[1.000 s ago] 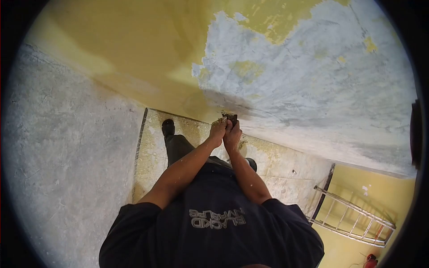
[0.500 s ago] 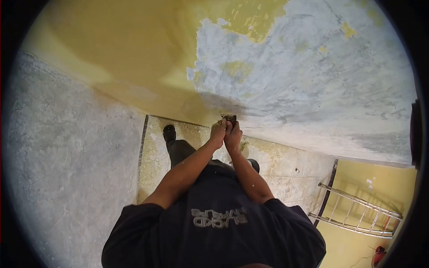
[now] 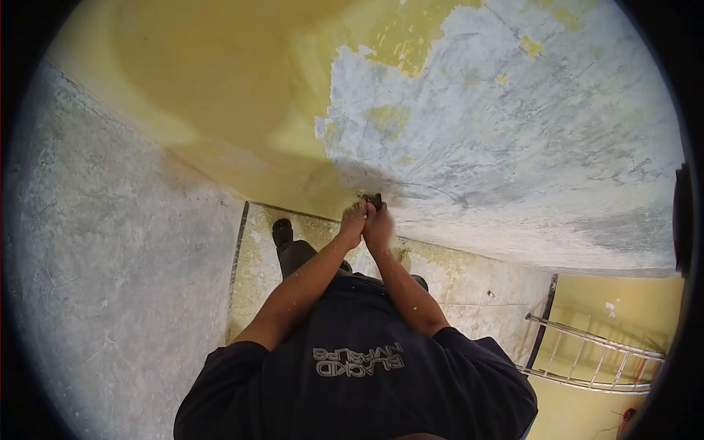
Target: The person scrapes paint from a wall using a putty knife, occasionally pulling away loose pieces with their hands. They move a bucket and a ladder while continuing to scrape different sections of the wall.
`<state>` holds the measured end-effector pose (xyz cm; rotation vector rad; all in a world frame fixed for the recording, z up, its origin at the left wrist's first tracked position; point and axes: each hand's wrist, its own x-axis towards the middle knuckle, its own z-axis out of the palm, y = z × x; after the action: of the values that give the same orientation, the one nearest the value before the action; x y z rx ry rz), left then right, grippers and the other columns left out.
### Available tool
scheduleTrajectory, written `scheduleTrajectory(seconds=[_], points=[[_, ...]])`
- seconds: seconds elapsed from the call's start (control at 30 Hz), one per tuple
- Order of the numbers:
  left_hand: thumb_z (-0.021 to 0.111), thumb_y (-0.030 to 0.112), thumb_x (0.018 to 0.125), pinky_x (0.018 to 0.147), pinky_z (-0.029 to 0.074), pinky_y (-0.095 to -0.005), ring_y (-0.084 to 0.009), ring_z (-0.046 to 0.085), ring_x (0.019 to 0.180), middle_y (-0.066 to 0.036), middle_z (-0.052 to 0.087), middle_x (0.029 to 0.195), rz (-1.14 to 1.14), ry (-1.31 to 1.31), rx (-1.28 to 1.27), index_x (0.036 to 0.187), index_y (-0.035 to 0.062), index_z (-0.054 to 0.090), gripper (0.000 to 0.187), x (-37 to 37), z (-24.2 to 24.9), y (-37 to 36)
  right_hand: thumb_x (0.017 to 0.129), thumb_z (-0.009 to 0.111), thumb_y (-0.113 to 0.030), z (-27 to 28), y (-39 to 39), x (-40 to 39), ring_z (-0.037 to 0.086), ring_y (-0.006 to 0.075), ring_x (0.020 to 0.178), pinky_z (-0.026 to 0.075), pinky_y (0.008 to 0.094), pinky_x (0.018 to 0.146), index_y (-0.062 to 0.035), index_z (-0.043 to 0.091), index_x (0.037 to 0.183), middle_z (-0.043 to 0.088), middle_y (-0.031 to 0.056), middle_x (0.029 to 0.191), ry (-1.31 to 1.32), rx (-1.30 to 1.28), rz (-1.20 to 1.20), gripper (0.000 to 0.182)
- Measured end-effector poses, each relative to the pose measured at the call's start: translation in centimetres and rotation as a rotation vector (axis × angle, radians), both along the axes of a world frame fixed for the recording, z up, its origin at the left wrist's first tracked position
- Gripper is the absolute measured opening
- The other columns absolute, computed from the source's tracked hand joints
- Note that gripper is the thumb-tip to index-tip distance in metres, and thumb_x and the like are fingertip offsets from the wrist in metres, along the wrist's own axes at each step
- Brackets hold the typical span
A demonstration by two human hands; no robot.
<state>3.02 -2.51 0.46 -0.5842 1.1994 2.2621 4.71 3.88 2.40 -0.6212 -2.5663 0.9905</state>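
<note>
A small dark tool (image 3: 375, 199) is held against the low part of the wall, where yellow paint (image 3: 301, 172) meets a bare grey-white patch (image 3: 455, 147). My left hand (image 3: 353, 223) and my right hand (image 3: 378, 226) are side by side and touching, both closed around the tool's near end. Its exact shape is too small and dark to make out. Flecks of debris cling to both forearms.
Below the wall lies a floor (image 3: 469, 282) strewn with yellowish flakes. A grey wall (image 3: 117, 242) rises at the left. My shoe (image 3: 282, 232) stands near the corner. A metal ladder (image 3: 594, 356) and a red object (image 3: 628, 415) are at the lower right.
Both hands and the tool have shifted slightly left and down along the wall. The view has tilted a little, so the floor edge, shoe and ladder sit lower.
</note>
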Motion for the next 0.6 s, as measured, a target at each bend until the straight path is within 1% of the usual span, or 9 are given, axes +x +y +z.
scheduleTrajectory(seconds=[0.07,0.1,0.17,0.2,0.3,0.33,0.43,0.5,0.6], points=[[0.045,0.026,0.095,0.071,0.047,-0.0337,-0.0189,0.057,0.086,-0.01,0.059,0.096,-0.072,0.061,-0.193,0.1,0.0012,0.056,0.028,-0.1,-0.6,0.9,0.087,0.053,-0.036,-0.4,0.2,1.0,0.056,0.0464,0.061,0.043,0.0518,0.053,-0.004,0.053,0.088,0.057,0.0247,0.061,-0.007,-0.011,-0.031,0.032],[0.045,0.026,0.095,0.071,0.047,-0.0337,-0.0189,0.057,0.086,-0.01,0.059,0.096,-0.063,0.073,-0.188,0.1,0.0012,0.056,0.028,-0.6,0.3,1.0,0.087,0.052,-0.036,-0.4,0.5,0.7,0.056,0.0466,0.061,0.043,0.0521,0.053,-0.0045,0.053,0.088,0.057,0.0249,0.061,-0.015,-0.017,-0.056,0.032],[0.045,0.026,0.095,0.072,0.047,-0.0337,-0.0185,0.056,0.086,-0.01,0.059,0.094,0.101,-0.003,0.039,0.099,0.0024,0.056,0.026,-0.4,2.5,0.1,0.088,0.051,-0.037,-0.2,0.2,0.2,0.056,0.0464,0.061,0.043,0.0524,0.053,-0.0056,0.054,0.089,0.057,0.0252,0.061,0.041,-0.005,-0.024,0.031],[0.046,0.027,0.095,0.073,0.047,-0.0339,-0.0194,0.056,0.088,-0.011,0.058,0.096,-0.004,-0.025,0.088,0.1,0.0023,0.055,0.027,-0.7,2.2,-0.8,0.088,0.051,-0.036,1.1,-0.2,0.2,0.057,0.046,0.061,0.043,0.0525,0.053,-0.0056,0.053,0.089,0.058,0.0249,0.061,0.0,-0.007,0.0,0.031],[0.046,0.028,0.095,0.073,0.048,-0.0341,-0.0201,0.057,0.088,-0.011,0.058,0.098,0.023,-0.076,0.019,0.102,0.0016,0.055,0.029,-0.3,0.0,0.1,0.089,0.05,-0.035,0.1,-0.1,0.4,0.057,0.0451,0.061,0.044,0.0526,0.054,-0.0056,0.052,0.09,0.058,0.0249,0.062,-0.051,-0.017,0.012,0.029],[0.045,0.027,0.095,0.074,0.048,-0.0332,-0.02,0.056,0.088,-0.011,0.058,0.098,-0.089,-0.022,-0.044,0.101,0.0012,0.055,0.029,-0.5,-0.8,0.2,0.089,0.05,-0.034,-0.4,0.1,0.7,0.057,0.0451,0.061,0.044,0.0526,0.054,-0.0056,0.052,0.089,0.058,0.025,0.062,-0.082,0.011,-0.022,0.028],[0.045,0.027,0.095,0.073,0.047,-0.032,-0.0197,0.056,0.087,-0.011,0.058,0.095,0.034,-0.073,0.099,0.099,0.0014,0.056,0.028,-0.5,-1.5,0.5,0.088,0.05,-0.033,0.0,-0.1,0.1,0.057,0.0455,0.061,0.044,0.0526,0.055,-0.0057,0.051,0.086,0.058,0.0257,0.062,-0.113,0.076,-0.051,0.027],[0.045,0.028,0.095,0.073,0.047,-0.0317,-0.0192,0.056,0.088,-0.01,0.058,0.095,0.005,-0.039,0.095,0.098,0.001,0.056,0.029,-0.3,-1.9,-0.1,0.088,0.05,-0.034,0.7,-0.5,0.4,0.058,0.0455,0.062,0.044,0.0529,0.055,-0.0054,0.051,0.085,0.058,0.0258,0.063,-0.178,0.069,-0.061,0.028],[0.045,0.027,0.096,0.073,0.048,-0.0319,-0.0183,0.057,0.088,-0.009,0.058,0.095,-0.082,0.015,0.105,0.098,0.0012,0.055,0.028,-0.3,-1.7,0.3,0.088,0.05,-0.034,-0.6,0.7,0.5,0.057,0.0456,0.061,0.043,0.0533,0.054,-0.0058,0.052,0.085,0.058,0.0253,0.062,-0.121,0.03,-0.046,0.029]])
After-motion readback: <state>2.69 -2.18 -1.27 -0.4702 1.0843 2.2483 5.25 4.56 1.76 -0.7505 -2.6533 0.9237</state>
